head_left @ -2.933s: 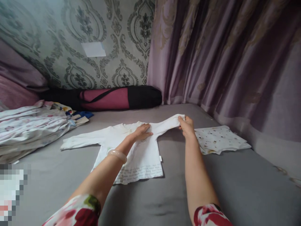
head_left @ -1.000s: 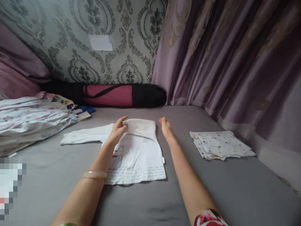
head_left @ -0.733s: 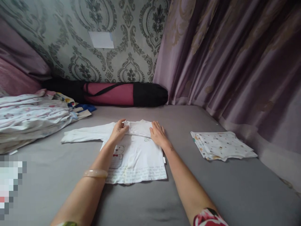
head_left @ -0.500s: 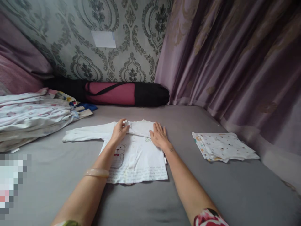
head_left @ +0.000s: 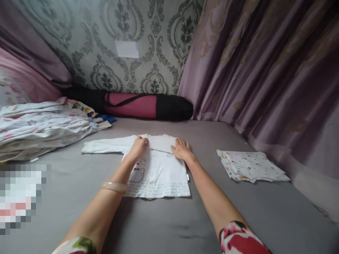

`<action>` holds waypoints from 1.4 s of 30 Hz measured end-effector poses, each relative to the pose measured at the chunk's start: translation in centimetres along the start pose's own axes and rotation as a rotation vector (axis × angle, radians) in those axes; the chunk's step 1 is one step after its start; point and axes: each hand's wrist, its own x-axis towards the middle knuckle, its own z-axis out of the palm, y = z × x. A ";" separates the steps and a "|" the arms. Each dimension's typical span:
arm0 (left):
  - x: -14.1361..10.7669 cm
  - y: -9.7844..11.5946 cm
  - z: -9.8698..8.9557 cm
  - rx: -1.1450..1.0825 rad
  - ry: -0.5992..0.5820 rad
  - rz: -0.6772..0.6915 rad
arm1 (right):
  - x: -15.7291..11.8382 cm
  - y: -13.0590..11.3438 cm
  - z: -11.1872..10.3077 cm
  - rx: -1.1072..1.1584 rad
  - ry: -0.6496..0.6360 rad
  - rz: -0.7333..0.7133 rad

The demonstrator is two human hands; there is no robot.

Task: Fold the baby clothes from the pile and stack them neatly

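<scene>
A small white long-sleeved shirt (head_left: 159,173) lies spread on the grey bed sheet, with a bear print on its left part and lines of lettering along the hem. Its right sleeve is folded across the chest; the other sleeve (head_left: 106,144) stretches out to the left. My left hand (head_left: 138,147), fingers curled together, pinches the shirt near the end of the folded sleeve. Its fingertips are partly hidden. At the shirt's right shoulder, my right hand (head_left: 182,149) rests flat on the fold with fingers spread.
A folded white printed cloth stack (head_left: 251,165) lies to the right. Heaped clothes (head_left: 47,123) are on the left, near a blurred patch. Along the wall lies a long black and maroon bag (head_left: 132,106). Purple curtains (head_left: 251,70) hang on the right.
The view has shifted slightly left, so things appear further right. My left fingers have closed together at the folded sleeve's end. My right hand stays flat at the shoulder.
</scene>
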 end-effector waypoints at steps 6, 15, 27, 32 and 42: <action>-2.7 -1.2 -3.6 -0.068 0.021 -0.045 | 0.7 -1.6 0.4 0.004 0.107 -0.086; -7.2 -2.9 -1.7 -0.104 0.136 -0.002 | 1.4 -1.4 2.9 -0.083 0.099 -0.049; -7.9 -3.2 -1.0 -0.020 0.183 0.156 | 0.1 -7.9 2.4 -0.014 0.000 -0.291; -8.3 -2.5 -1.6 0.091 0.081 0.163 | 0.0 -8.3 3.4 -0.022 0.004 -0.272; -8.2 -1.7 -2.4 0.075 0.069 0.150 | 0.7 -11.6 2.8 -0.027 0.068 -0.339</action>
